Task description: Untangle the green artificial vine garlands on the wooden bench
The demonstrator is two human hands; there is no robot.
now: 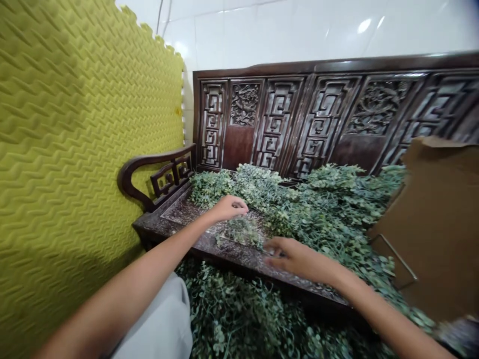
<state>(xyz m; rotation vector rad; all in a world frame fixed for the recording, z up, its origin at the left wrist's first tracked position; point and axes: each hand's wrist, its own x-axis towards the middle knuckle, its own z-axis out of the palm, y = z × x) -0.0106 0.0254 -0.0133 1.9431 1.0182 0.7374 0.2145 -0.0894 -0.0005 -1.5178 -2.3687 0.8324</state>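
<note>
My left hand (229,208) is over the bench seat, its thumb and fingers closed in a pinch; what they hold, if anything, I cannot make out. Just below it is a small sprig of artificial greenery (239,232), blurred, and whether it hangs from the fingers or lies on the seat is unclear. To the right, my right hand (286,255) hovers near the seat's front edge, smeared a little by motion, with thumb and fingers apart and nothing visible between them. A long heap of artificial greenery (318,204) lies behind and beside both hands.
The dark carved wooden bench (241,149) has an armrest (136,174) at left. A yellow foam mat (93,124) stands along the left side. A cardboard piece (441,224) with a metal wire (396,257) blocks the right. More greenery (239,314) lies below the bench's front edge.
</note>
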